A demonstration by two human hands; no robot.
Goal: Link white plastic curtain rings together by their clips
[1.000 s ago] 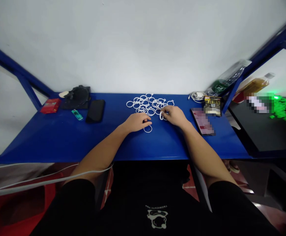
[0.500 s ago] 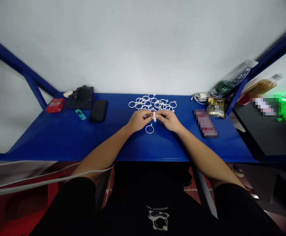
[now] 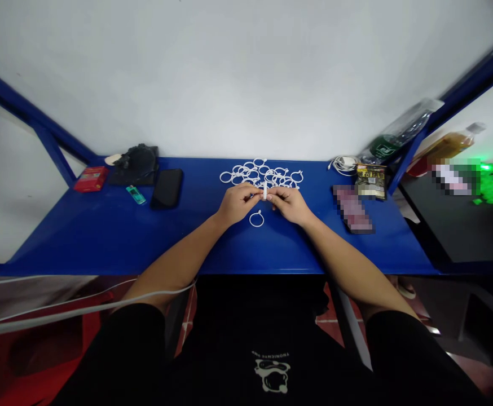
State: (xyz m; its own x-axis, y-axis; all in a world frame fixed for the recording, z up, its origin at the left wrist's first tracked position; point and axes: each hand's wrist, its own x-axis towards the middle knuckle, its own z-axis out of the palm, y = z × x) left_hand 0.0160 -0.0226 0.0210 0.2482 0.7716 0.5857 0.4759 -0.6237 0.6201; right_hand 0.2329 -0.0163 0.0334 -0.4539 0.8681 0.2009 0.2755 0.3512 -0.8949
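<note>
My left hand [image 3: 238,203] and my right hand [image 3: 289,204] meet over the table, fingertips closed from both sides on one thin white ring [image 3: 265,190]. This ring is seen nearly edge-on as an upright strip, and the fingers cover part of it. Just below the hands, a single white ring with a small tab [image 3: 256,226] lies flat on the blue table [image 3: 229,248]. Behind the hands spreads a loose pile of similar white rings [image 3: 267,173], many overlapping; the hands hide its near edge.
To the left are a black phone [image 3: 167,189], a teal lighter [image 3: 136,194], a red box [image 3: 91,179] and a dark ornament [image 3: 135,163]. On the right lie a blurred-out phone [image 3: 353,208], a foil packet [image 3: 370,181], a white cable [image 3: 343,164] and a leaning plastic bottle [image 3: 403,132].
The whole view has shifted slightly. Both hands stay on the held ring, whose strip now shows a little higher between the fingertips. The loose ring and the pile stay put.
</note>
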